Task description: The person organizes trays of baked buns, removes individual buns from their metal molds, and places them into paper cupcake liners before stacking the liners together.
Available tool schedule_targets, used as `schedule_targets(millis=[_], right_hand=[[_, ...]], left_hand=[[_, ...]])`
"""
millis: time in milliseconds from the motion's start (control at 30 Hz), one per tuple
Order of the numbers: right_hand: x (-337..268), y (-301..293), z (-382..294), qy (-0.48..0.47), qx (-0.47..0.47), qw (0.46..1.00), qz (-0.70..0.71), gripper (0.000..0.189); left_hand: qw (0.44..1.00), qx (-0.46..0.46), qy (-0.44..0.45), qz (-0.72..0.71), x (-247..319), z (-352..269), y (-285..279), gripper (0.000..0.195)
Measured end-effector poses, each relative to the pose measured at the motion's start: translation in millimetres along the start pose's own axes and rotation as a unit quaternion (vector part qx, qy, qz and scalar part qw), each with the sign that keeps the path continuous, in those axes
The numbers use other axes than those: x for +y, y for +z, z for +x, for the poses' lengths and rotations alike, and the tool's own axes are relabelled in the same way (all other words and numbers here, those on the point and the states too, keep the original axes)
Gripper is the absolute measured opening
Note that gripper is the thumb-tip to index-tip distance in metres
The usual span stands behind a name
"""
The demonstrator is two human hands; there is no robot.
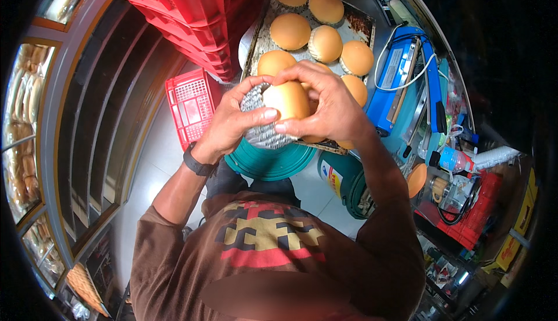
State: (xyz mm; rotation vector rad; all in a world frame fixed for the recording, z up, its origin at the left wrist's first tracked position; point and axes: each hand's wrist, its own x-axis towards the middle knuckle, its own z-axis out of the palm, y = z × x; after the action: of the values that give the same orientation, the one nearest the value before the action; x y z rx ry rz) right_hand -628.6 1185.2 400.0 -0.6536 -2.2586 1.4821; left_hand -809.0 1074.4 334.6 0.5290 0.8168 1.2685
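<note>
Close before me, my left hand [237,118] and my right hand [322,103] are both on one round golden-brown cake [291,99]. My left thumb rests on its near side, and my right fingers curl over its right side. A silvery, pleated sheet or liner [263,136] lies under the cake, between it and my left palm; its exact kind is hard to tell. Beyond and beneath my hands is a worn metal baking tray [364,22] with several round cakes [290,31], some showing pleated paper cups. My right forearm passes over the tray's near right corner.
Stacked red plastic crates [192,16] rise at the upper left, near a small red basket [192,103]. A teal round lid or stool [270,162] is below my hands. On the right lie a blue heat sealer [399,77] with a white cord, and a bottle [453,159]. Glazed shelves [48,125] stand left.
</note>
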Motion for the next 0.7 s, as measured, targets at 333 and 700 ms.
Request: schedule_targets(millis=[333, 700], right_hand=[[128.2, -169.0, 61.7, 0.149, 0.355, 0.844, -0.374, 0.061], [162.2, -120.1, 141.6, 0.109, 0.116, 0.847, -0.508, 0.078]], left_hand=[[0.987, 0.000, 0.157, -0.022, 9.0, 17.4, -14.7, 0.082], [0.925, -0.009, 0.354, 0.138, 9.2, 5.9, -40.5, 0.113]])
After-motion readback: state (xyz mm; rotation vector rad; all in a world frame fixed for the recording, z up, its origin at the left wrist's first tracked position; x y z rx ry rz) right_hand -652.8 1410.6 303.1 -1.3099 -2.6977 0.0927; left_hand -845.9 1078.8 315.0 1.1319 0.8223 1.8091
